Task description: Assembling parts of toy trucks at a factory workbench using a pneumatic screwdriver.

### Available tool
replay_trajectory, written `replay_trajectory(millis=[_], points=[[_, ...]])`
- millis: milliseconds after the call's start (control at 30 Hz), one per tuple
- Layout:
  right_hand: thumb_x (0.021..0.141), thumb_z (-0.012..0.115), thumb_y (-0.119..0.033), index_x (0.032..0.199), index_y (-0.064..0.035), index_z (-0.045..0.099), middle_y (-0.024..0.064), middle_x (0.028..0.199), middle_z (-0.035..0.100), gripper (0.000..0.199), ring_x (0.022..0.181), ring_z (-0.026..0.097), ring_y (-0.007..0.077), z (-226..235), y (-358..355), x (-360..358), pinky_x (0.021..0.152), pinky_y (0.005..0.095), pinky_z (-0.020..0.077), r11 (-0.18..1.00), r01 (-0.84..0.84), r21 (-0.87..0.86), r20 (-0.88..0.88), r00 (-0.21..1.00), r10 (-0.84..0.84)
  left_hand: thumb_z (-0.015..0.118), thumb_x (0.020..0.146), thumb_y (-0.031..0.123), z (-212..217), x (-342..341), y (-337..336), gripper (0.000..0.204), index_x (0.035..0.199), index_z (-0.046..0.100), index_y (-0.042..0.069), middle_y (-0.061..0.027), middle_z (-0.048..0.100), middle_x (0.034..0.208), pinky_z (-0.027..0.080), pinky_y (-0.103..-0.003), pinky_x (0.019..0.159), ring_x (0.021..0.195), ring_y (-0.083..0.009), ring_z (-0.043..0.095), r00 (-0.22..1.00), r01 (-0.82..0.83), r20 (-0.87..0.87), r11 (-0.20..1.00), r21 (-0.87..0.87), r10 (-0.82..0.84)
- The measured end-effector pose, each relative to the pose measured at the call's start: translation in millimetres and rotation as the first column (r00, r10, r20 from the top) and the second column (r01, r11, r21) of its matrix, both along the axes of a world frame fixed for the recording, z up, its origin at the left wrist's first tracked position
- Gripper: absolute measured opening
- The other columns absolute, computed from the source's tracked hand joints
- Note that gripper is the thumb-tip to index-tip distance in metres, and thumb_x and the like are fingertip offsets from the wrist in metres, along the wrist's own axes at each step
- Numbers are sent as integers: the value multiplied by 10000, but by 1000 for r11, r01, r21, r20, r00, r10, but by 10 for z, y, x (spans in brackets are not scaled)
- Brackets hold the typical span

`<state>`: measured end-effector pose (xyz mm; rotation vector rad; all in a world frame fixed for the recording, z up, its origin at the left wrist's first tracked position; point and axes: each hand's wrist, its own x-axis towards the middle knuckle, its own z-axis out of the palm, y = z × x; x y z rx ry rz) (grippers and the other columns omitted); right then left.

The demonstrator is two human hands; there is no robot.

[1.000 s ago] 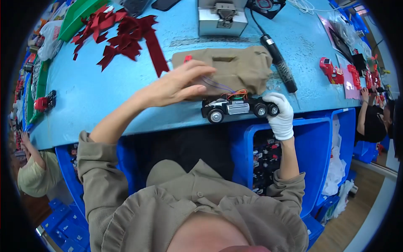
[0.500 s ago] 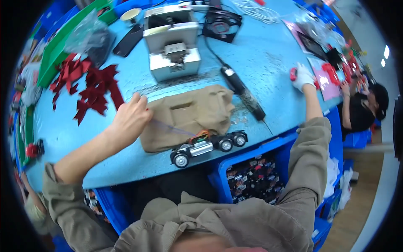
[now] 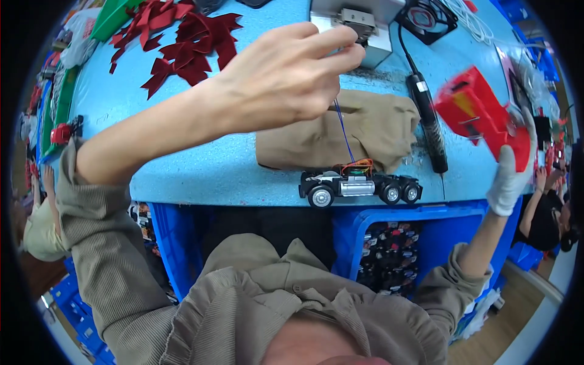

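Observation:
Bare, and raised over the table, my left hand (image 3: 298,73) has its fingers pinched together. Thin blue wires (image 3: 342,128) run up into it from a black toy truck chassis (image 3: 359,187). This chassis has silver wheels, a silver tank and a bundle of orange wires on top. It stands on its wheels at the table's near edge, in front of a folded tan cloth (image 3: 304,146). On the right, my white-gloved right hand (image 3: 508,173) grips a red plastic toy truck body (image 3: 477,103), held tilted above the table.
A black soldering iron (image 3: 429,121) lies right of the cloth. Behind my left hand sits a grey metal device (image 3: 380,42), with a black fan (image 3: 429,18) beyond. Dark red bows (image 3: 198,45) lie far left. A blue bin (image 3: 347,243) of small parts stands below the edge.
My left hand has risen and moved right, the wires now upright. My right hand has come nearer and now holds the red truck body up. The whole view has shifted.

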<state>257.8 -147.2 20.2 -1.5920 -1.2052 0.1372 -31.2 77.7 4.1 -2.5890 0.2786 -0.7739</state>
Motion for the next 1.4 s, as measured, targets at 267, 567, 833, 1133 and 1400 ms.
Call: replay_trajectory(millis=[267, 567, 833, 1133, 1400], points=[[612, 786, -256, 1323, -35, 350, 154, 1222, 477, 863, 1131, 489, 250, -580, 565, -622, 950, 353, 415, 843, -478, -246, 19, 867, 497, 687, 591, 55, 38, -61, -265, 154, 725, 634, -1, -118, 576, 1076, 495, -368, 768, 1023, -285, 524, 997, 58, 2, 780, -623, -72], [660, 743, -165, 1310, -54, 363, 154, 1244, 467, 762, 1131, 480, 253, -941, 492, -553, 943, 372, 399, 967, -149, -207, -132, 983, 124, 669, 637, 37, -410, 346, -286, 95, 729, 661, 16, -136, 591, 1064, 462, -361, 836, 1066, -286, 509, 973, -187, -229, 592, -784, 5], [770, 665, -185, 1059, -6, 541, 82, 860, 597, 362, 717, 577, 161, -1165, 261, -15, 631, 291, 454, 702, 78, -708, 26, 996, -84, 618, 770, 309, -308, 535, -187, 364, 1018, 610, 42, -181, 612, 998, 489, -389, 789, 965, -315, 593, 690, -526, -716, 604, -599, -110], [762, 696, -231, 1009, -109, 535, 59, 849, 610, 319, 630, 552, 110, 162, 265, 448, 581, 281, 447, 940, -72, 333, -672, 682, 291, 624, 689, 80, -314, 475, -172, 102, 743, 625, -7, -175, 621, 829, 513, -387, 635, 771, -314, 633, 769, -488, -624, 503, -713, -138], [754, 585, -585, 1075, 25, 563, 72, 762, 618, 690, 660, 581, 322, 665, 1493, -263, 609, 407, 479, 396, -764, 510, -273, 293, 916, 608, 698, 79, -363, 457, -164, 101, 748, 621, -7, -178, 624, 845, 513, -390, 648, 784, -320, 634, 805, -434, -573, 508, -744, -151]])
